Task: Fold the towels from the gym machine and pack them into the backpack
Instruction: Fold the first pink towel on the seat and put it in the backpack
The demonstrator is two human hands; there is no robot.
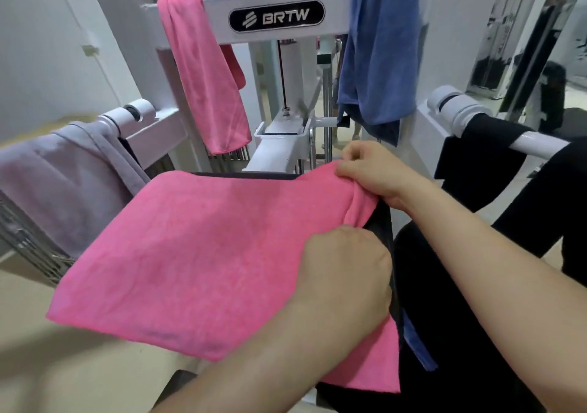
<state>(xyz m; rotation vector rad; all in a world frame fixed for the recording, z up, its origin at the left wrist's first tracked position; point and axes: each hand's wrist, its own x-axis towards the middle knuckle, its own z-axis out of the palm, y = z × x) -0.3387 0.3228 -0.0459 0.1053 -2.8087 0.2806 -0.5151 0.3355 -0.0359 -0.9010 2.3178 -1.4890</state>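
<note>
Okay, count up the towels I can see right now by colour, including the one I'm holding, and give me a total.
Pink: 2, the held pink towel gripped by the left hand and right hand, plus the hanging pink towel
Blue: 1, the blue towel
Grey: 1, the grey towel
Black: 1, the black towel
Total: 5

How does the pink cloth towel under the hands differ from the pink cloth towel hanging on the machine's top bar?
The pink cloth towel under the hands lies spread wide; the hanging pink cloth towel droops bunched and narrow from the white top bar. Left hand and right hand grip the first; nothing touches the hanging one. Both look the same pink fabric.
</note>
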